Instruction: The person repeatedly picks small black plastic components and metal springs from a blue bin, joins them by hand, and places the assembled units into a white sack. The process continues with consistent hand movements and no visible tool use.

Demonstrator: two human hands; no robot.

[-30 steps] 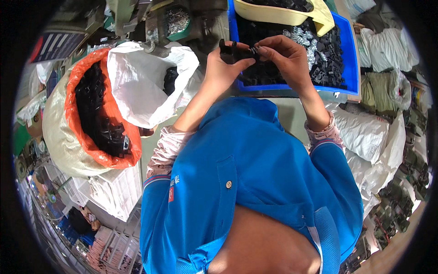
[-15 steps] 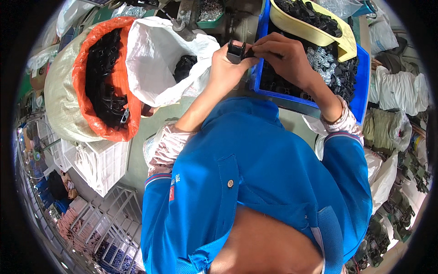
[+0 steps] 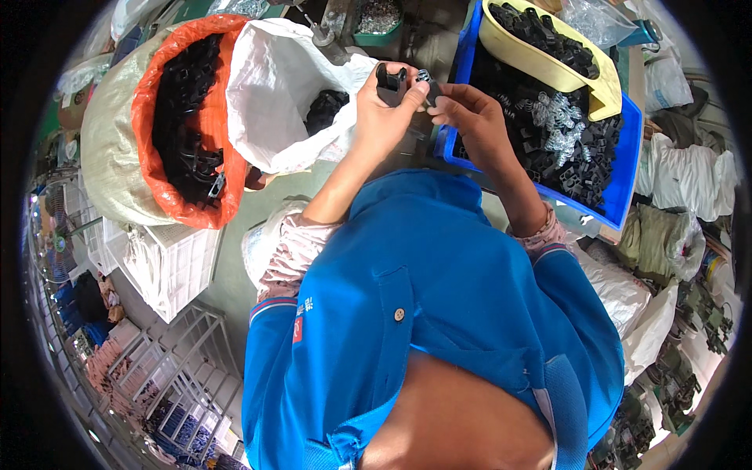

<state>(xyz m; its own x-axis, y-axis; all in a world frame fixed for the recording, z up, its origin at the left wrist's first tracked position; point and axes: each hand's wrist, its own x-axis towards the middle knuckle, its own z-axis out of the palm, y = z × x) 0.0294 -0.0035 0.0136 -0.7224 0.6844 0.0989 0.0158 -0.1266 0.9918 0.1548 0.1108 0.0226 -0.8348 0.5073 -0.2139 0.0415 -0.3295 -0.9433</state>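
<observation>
My left hand (image 3: 377,119) is closed round a black plastic part (image 3: 391,84) with a hollow, rounded end. Close beside it, my right hand (image 3: 484,131) pinches a small black plastic piece (image 3: 432,93) between thumb and fingers. A shiny coil spring (image 3: 423,76) shows at the top of that small piece. The left thumb tip reaches to the small piece and seems to touch it. Both hands are held in front of my chest, between the white sack (image 3: 262,102) and the blue tray (image 3: 630,168).
Black parts and a heap of coil springs (image 3: 562,129) fill the blue tray. Across its far side rests a yellow scoop-shaped bin (image 3: 501,39) of black parts. An orange-lined sack (image 3: 235,168) at left holds black parts. A green container (image 3: 380,37) of small metal pieces stands at the back.
My right hand has drawn back slightly toward me, its forearm shifting left. The small black piece and spring now show between the hands. The left hand's part has turned.
</observation>
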